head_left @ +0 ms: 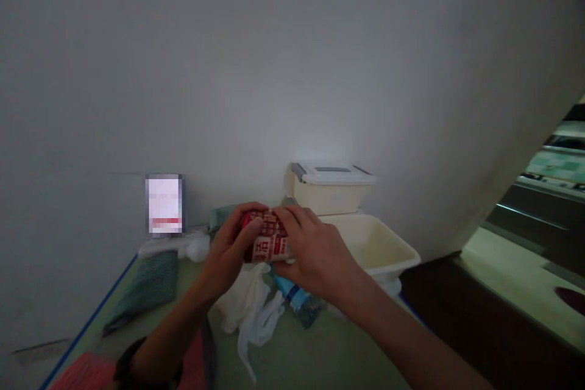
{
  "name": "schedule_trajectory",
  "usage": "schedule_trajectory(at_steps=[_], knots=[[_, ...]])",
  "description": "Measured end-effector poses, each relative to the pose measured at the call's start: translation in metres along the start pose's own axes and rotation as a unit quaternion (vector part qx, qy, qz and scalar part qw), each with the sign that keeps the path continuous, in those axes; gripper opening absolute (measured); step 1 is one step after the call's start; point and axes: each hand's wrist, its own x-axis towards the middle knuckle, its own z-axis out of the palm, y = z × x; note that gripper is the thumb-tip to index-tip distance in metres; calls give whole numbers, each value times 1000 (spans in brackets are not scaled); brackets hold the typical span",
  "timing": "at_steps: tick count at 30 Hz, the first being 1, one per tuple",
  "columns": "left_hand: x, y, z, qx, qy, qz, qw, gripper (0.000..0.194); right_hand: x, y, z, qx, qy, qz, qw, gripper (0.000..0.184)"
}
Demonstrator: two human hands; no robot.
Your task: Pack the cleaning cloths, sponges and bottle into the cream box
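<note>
Both hands hold a red-and-white printed package (269, 241) with large characters on it, above the table. My left hand (233, 244) is closed round its left end, the thumb lying across the front. At the other end my right hand (315, 247) grips it, covering much of that side. I cannot tell whether it is a can or a packet. Below the hands lie a crumpled white plastic bag (256, 308) and a clear bottle with a blue label (297, 298), partly hidden by my right hand.
A cream basin (397, 250) stands at the right, with a lidded white storage box (338, 195) behind it against the wall. On the left are a folded green cloth (146, 286) and a bright blurred screen (164, 206). Red fabric (86, 372) shows at the near left.
</note>
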Motion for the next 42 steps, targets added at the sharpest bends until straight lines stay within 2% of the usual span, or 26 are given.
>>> schedule_trajectory(at_steps=[3, 6, 9, 12, 15, 18, 20, 25, 29, 34, 38, 42], knots=[[6, 13, 24, -19, -52, 7, 998, 37, -15, 29, -18, 24, 16, 41, 999, 58], [17, 14, 42, 31, -109, 29, 993, 41, -27, 58, -30, 49, 31, 79, 995, 58], [26, -5, 52, 149, -105, 67, 981, 37, -36, 81, -30, 59, 10, 137, 989, 54], [27, -33, 58, 272, -81, 99, 954, 37, -41, 100, -22, 41, -66, 245, 966, 53], [25, -50, 56, 350, -152, 124, 916, 33, -43, 117, -11, 2, -130, 311, 941, 61], [23, -53, 47, 396, -226, 109, 883, 34, -45, 130, 1, -9, -170, 322, 931, 65], [23, -52, 41, 409, -241, 95, 875, 38, -44, 135, 9, -6, -211, 324, 922, 67], [24, -56, 33, 401, -274, 85, 870, 40, -37, 138, 31, 24, -300, 299, 906, 67], [23, -63, 33, 398, -278, 77, 871, 36, -31, 134, 46, 62, -339, 248, 905, 54], [21, -66, 34, 417, -271, 77, 864, 38, -33, 133, 53, 84, -348, 216, 908, 56], [20, -65, 33, 419, -270, 75, 864, 38, -35, 136, 51, 59, -340, 233, 909, 66], [19, -61, 31, 410, -270, 80, 868, 38, -33, 136, 45, 14, -316, 260, 912, 67]])
